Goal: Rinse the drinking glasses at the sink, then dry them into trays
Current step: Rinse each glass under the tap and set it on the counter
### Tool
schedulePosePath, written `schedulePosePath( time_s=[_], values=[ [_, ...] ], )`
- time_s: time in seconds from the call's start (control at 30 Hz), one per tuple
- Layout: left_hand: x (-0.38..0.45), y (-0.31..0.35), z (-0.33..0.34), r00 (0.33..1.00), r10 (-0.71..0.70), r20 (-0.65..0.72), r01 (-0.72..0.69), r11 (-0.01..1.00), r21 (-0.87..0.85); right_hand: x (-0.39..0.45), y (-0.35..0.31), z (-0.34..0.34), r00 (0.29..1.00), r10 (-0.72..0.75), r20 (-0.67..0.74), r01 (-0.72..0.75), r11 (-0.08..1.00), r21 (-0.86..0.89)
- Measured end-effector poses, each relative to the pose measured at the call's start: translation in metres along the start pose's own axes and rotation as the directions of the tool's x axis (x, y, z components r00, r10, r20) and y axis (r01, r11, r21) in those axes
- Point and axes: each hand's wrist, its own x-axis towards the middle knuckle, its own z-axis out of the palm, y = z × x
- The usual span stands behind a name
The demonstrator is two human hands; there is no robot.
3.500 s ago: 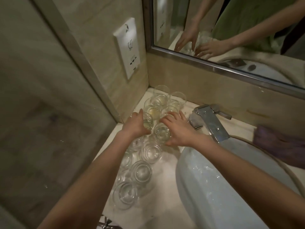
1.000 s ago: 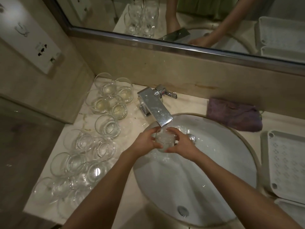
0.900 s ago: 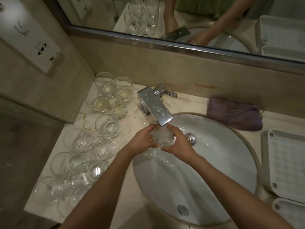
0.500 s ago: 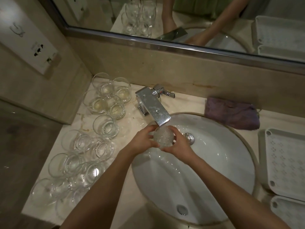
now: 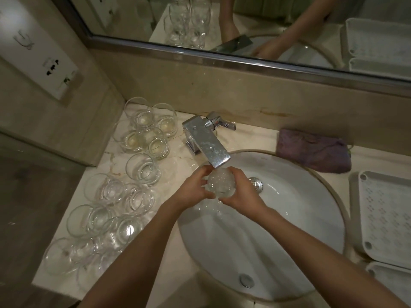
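Note:
A clear drinking glass full of frothing water sits right under the chrome faucet spout, over the white oval sink. My left hand grips its left side and my right hand grips its right side. Several more clear glasses stand on the marble counter left of the sink; those at the back look yellowish. A white perforated tray lies right of the sink, with a second tray nearer me.
A folded purple cloth lies behind the sink on the right. The mirror runs along the back wall and a white wall socket is on the left wall. The sink drain is near me.
Both hands took a glass from the counter cluster and brought it under the faucet. In the last second the glass stays under the spout and turns slightly in my hands.

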Motion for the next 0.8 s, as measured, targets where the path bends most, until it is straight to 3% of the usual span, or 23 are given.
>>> schedulePosePath(
  time_s=[0.13, 0.23, 0.4, 0.47, 0.57, 0.63, 0.73, 0.8],
  values=[
    [0.001, -0.007, -0.001, 0.998, -0.014, -0.060, 0.013, 1.000, -0.019, 0.010, -0.005, -0.001, 0.999, -0.036, 0.037, 0.040, 0.994, -0.100],
    [0.001, -0.002, 0.000, 0.998, 0.018, -0.058, -0.014, 0.997, 0.079, 0.010, -0.001, -0.001, 0.999, -0.006, 0.037, 0.006, 1.000, 0.006],
    [-0.004, 0.010, 0.008, 0.988, 0.134, -0.080, -0.114, 0.970, 0.215, 0.000, -0.001, 0.013, 0.992, 0.016, -0.125, -0.001, 0.993, 0.117],
    [-0.004, 0.008, 0.005, 0.992, 0.089, -0.092, -0.068, 0.975, 0.210, 0.007, -0.003, 0.006, 0.999, 0.021, -0.038, -0.017, 0.996, 0.090],
    [-0.004, 0.001, 0.000, 0.996, -0.010, -0.085, 0.023, 0.989, 0.149, 0.018, -0.006, -0.010, 0.975, 0.058, 0.215, -0.051, 0.998, -0.035],
    [-0.005, -0.003, 0.002, 0.996, -0.027, -0.083, 0.037, 0.992, 0.122, 0.020, -0.008, -0.015, 0.963, 0.059, 0.264, -0.025, 0.991, -0.131],
    [-0.006, -0.008, 0.008, 0.990, 0.041, -0.137, -0.030, 0.996, 0.081, 0.012, -0.007, -0.007, 0.990, -0.029, 0.137, 0.057, 0.978, -0.200],
    [-0.006, -0.009, 0.014, 0.977, 0.122, -0.175, -0.106, 0.990, 0.097, 0.005, -0.001, 0.002, 0.998, -0.062, 0.020, 0.064, 0.989, -0.132]
  ],
)
